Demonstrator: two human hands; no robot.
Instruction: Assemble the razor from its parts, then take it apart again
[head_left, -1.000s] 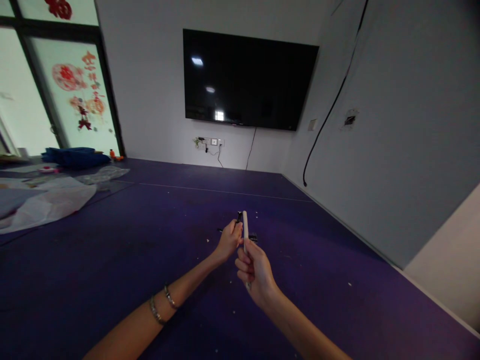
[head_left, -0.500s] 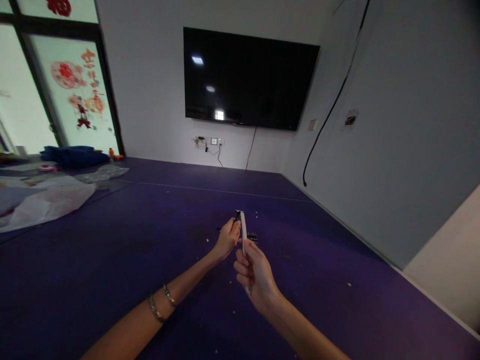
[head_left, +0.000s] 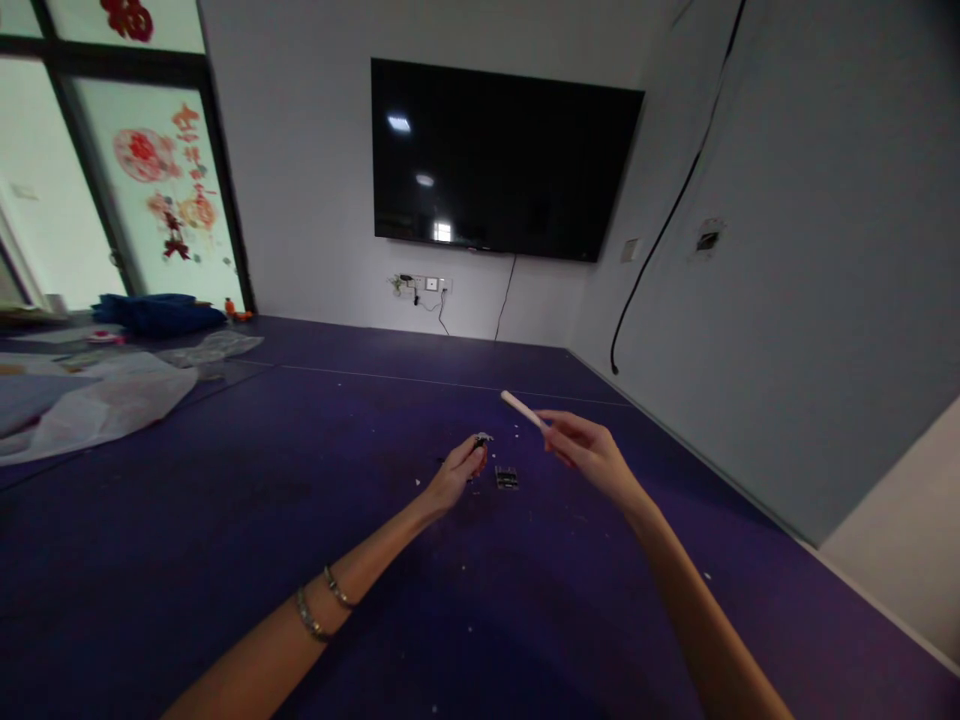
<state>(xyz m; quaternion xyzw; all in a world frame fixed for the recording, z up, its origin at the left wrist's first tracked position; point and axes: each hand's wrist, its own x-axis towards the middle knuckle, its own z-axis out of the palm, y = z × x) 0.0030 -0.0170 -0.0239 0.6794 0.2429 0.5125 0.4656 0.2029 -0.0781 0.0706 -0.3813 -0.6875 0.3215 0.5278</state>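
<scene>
My left hand is closed around a small dark object with a light, metallic-looking top; the fingers hide most of it. To its right, my right hand pinches a pale, slender stick by its lower end. The stick slants up and to the left, apart from the object in my left hand. On the purple surface, between and just below the hands, lies a small dark rectangular piece with lighter marks.
Small white bits are scattered over the purple surface. Crumpled clear plastic sheeting lies at the left, with a dark blue cloth bundle behind it. A television hangs on the far wall; a black cable dangles at the right.
My right hand has moved right and up, taking the stick away from the object in my left hand. The stick now tilts leftward, and the dark rectangular piece shows more fully.
</scene>
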